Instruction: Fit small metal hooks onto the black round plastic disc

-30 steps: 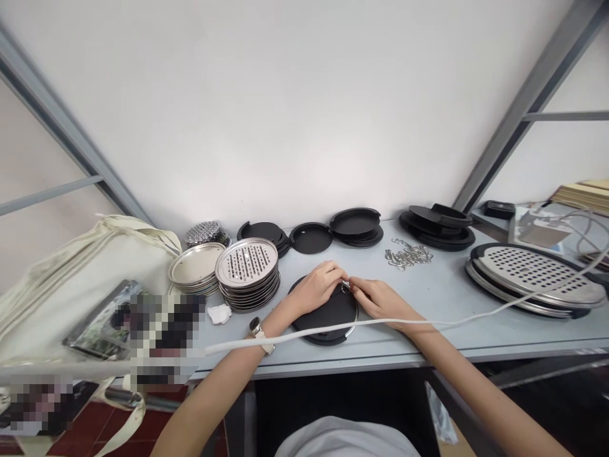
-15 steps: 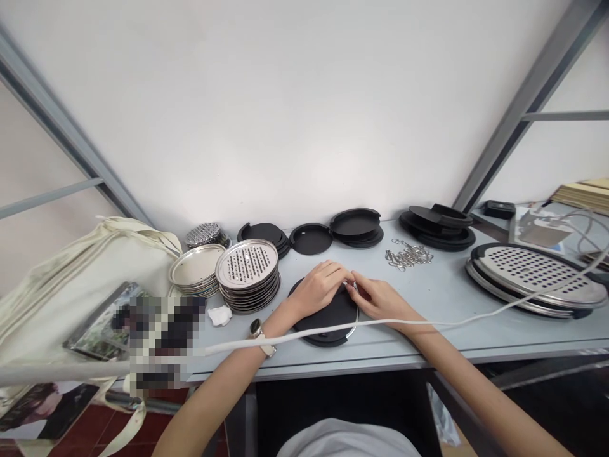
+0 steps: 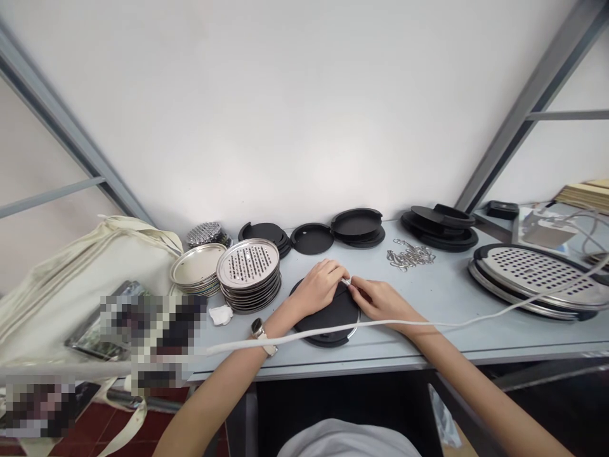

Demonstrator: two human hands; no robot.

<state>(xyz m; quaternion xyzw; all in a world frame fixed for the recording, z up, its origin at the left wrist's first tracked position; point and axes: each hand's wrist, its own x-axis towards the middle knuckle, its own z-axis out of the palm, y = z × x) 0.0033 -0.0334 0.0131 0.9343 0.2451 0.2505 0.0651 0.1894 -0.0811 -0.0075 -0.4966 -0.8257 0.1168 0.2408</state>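
On the table before me lies a round black plate (image 3: pixel 333 317), with a thin silvery strip showing along its right edge. My left hand (image 3: pixel 322 287) rests across its upper left part, fingers together and bent over the far rim. Close beside it, my right hand (image 3: pixel 375 298) pinches a small shiny metal piece (image 3: pixel 347 282) at the upper right rim. Whether that piece belongs to the edge strip cannot be seen, as my fingers cover the join.
A stack of round metal graters (image 3: pixel 248 261) and metal dishes (image 3: pixel 195 266) stand left. Black plates (image 3: pixel 311 238) line the wall. Loose bent wire pieces (image 3: pixel 410 255) lie right of centre, large perforated discs (image 3: pixel 537 270) farther right. A white cable (image 3: pixel 457 324) crosses the foreground.
The fingertips of my two hands have drawn slightly apart, and the shiny metal piece now shows between them. The black plate stays in place.
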